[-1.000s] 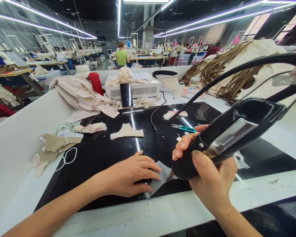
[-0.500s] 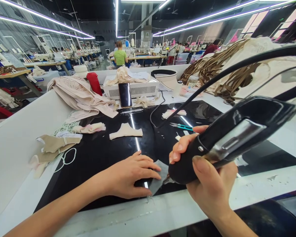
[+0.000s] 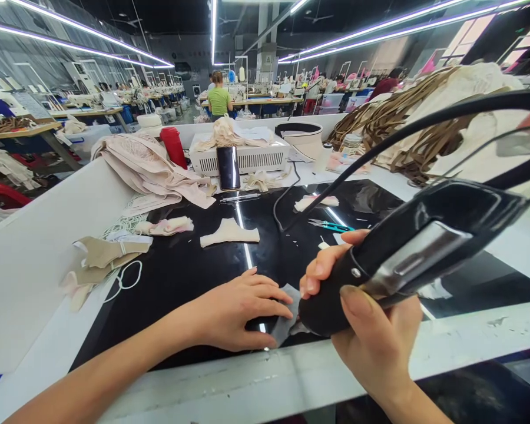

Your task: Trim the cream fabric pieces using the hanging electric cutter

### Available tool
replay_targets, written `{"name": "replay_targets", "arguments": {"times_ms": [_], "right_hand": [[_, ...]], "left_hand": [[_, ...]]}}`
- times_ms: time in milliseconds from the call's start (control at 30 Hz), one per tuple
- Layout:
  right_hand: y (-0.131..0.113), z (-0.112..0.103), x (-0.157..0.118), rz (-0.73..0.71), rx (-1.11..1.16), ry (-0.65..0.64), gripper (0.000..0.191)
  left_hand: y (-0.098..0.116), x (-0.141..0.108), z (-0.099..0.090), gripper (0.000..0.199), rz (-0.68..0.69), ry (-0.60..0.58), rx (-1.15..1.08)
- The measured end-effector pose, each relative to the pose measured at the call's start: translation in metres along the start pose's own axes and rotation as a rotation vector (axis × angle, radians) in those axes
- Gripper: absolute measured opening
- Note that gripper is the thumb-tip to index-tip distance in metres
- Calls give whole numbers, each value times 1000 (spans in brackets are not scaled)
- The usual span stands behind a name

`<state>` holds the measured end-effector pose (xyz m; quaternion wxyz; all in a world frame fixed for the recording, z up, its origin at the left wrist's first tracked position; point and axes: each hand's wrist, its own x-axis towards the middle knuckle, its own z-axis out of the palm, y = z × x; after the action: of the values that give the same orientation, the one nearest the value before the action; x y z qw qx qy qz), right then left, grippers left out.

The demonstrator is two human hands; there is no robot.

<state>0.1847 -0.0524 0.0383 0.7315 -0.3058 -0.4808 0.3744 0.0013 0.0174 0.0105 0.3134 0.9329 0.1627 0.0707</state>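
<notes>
My left hand (image 3: 242, 309) lies flat with stretched fingers on the black mat (image 3: 181, 268), fingertips on a thin translucent grey sheet (image 3: 287, 321). My right hand (image 3: 375, 335) is wrapped round a bulky black corded hand tool (image 3: 406, 259) with a silvery metal lever on its side. The tool's small metal tip (image 3: 301, 328) points down at the sheet's right edge, partly hidden by the tool's body; I cannot tell whether it touches. Beyond my left hand lies a cream shaped fabric piece (image 3: 229, 232).
Teal thread snips (image 3: 331, 225) and a folded cloth (image 3: 315, 202) lie at the mat's right. A phone (image 3: 228, 168) leans on a white vented box (image 3: 256, 158). Beige fabric (image 3: 150, 171) and tan pieces (image 3: 110, 256) lie left. The tool's black cable (image 3: 406, 126) arches right. Farther off sits a person (image 3: 219, 100).
The camera view has shifted slightly. The tool in my right hand has come a little nearer my left hand, its tip closer over the sheet. My left hand stays flat on it.
</notes>
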Motion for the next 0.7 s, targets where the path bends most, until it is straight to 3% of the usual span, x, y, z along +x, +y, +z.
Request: {"name": "replay_targets", "arguments": {"times_ms": [267, 500, 700], "right_hand": [[3, 10, -8, -12, 24, -24, 36], [0, 4, -4, 13, -14, -39, 37], [-11, -16, 22, -89, -63, 144, 40]], "left_hand": [[-3, -1, 2, 49, 26, 31, -21], [-3, -3, 0, 46, 37, 30, -19], [0, -2, -3, 35, 21, 79, 26]]}}
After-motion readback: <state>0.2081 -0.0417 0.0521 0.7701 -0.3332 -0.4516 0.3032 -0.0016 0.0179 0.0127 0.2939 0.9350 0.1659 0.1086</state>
